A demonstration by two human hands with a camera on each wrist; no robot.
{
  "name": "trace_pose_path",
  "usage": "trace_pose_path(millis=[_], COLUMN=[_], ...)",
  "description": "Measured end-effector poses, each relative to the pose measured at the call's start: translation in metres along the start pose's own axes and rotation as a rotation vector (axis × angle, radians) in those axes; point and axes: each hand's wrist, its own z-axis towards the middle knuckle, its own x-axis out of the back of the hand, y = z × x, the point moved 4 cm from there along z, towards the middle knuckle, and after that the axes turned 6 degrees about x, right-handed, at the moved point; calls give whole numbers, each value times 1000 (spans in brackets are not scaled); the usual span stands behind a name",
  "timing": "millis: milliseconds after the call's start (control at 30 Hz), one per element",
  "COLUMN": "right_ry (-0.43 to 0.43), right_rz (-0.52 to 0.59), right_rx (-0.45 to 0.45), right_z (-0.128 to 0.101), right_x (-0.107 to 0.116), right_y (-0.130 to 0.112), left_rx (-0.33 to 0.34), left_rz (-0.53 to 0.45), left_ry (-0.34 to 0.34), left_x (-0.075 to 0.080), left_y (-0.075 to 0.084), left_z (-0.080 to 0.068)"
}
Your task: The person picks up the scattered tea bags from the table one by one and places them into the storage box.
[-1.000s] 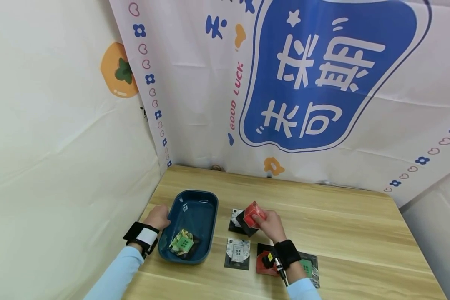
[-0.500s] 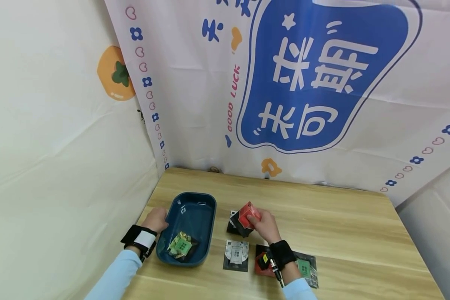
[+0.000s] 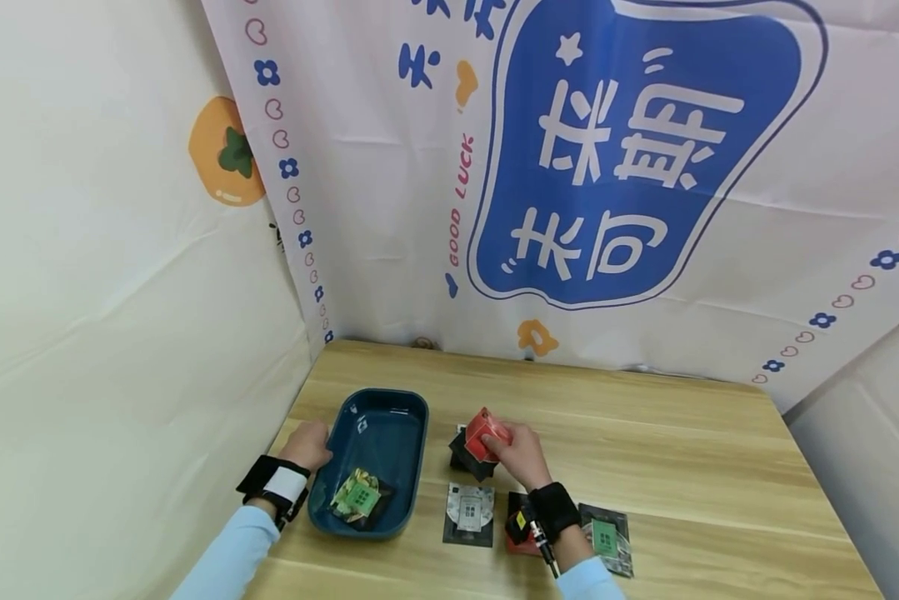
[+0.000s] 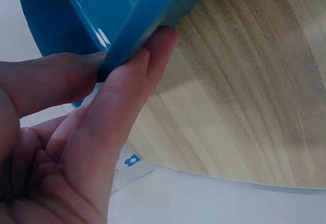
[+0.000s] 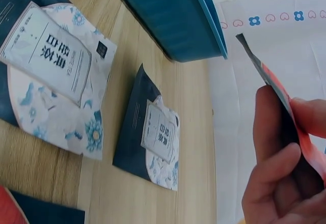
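Note:
My left hand (image 3: 308,446) pinches the left rim of a deep blue tray (image 3: 385,429); in the left wrist view the thumb lies inside its wall and the fingers outside. Packets with a green label (image 3: 362,498) lie at the tray's near end. To the right of the tray, my right hand (image 3: 522,457) pinches a flat red and black packet (image 3: 485,433) between thumb and fingers. It is raised over the table and, from the head, mostly covers a black and white packet, which the right wrist view shows as a white-labelled packet (image 5: 158,137) on the table.
Another white-labelled packet (image 3: 468,510) lies in front of the held one. Under my right wrist is a partly hidden red and black packet (image 3: 520,546), with a green-labelled packet (image 3: 606,537) to its right. Printed cloth (image 3: 389,250) hangs behind the wooden table (image 3: 681,467).
My right hand has carried the red and black packet a little left toward the tray, covering more of the packet below. The left hand keeps its grip on the rim. The head view has shifted slightly.

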Motion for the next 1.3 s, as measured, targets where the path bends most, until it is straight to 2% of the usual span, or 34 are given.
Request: trace_pose_path(millis=[233, 400, 633, 1000, 1300], right_ry=[-40, -58, -39, -4, 23], right_rz=[1, 12, 24, 9, 21], right_rx=[-1, -6, -20, 34, 9], right_z=[4, 5, 4, 7, 7], right_x=[-8, -11, -12, -18, -17], right_y=[-4, -5, -8, -16, -16], left_rx=[-11, 7, 2, 8, -14], left_rz=[9, 8, 9, 14, 27], left_ry=[5, -10, -4, -10, 0], left_x=[-1, -2, -2, -3, 0], left_y=[-1, -2, -2, -1, 2], left_z=[2, 3, 6, 5, 2])
